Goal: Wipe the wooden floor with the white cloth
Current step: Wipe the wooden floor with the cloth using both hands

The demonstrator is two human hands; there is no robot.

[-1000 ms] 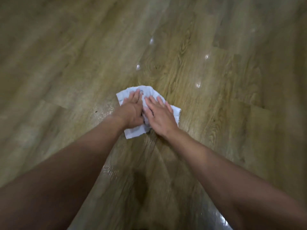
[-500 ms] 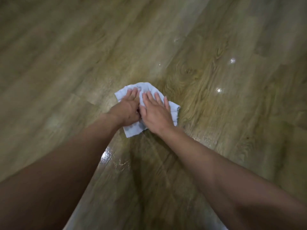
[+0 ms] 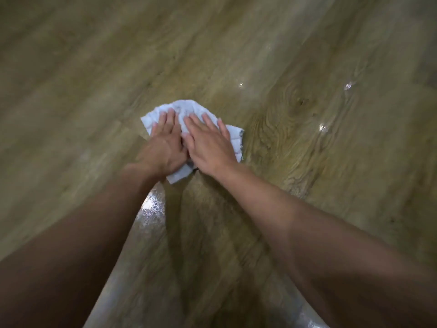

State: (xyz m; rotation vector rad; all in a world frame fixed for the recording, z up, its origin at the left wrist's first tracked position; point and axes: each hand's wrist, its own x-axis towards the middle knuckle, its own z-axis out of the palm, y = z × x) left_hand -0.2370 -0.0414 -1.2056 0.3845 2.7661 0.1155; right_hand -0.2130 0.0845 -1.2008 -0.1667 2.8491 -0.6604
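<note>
A crumpled white cloth (image 3: pixel 188 109) lies flat on the wooden floor (image 3: pixel 295 143) in the middle of the view. My left hand (image 3: pixel 164 147) presses on its left half with straight fingers. My right hand (image 3: pixel 210 144) presses on its right half, fingers spread and straight, thumb side touching the left hand. Most of the cloth is hidden under the two hands; its far edge, right edge and near corner show.
Brown wood-grain planks run diagonally all around. Small shiny wet spots (image 3: pixel 347 86) sit on the floor to the right, and a glossy wet streak (image 3: pixel 152 207) lies between my forearms.
The cloth and both hands have slid left across the floor; the wood knot and shiny spots now lie farther right of them. Both hands still press flat on the cloth.
</note>
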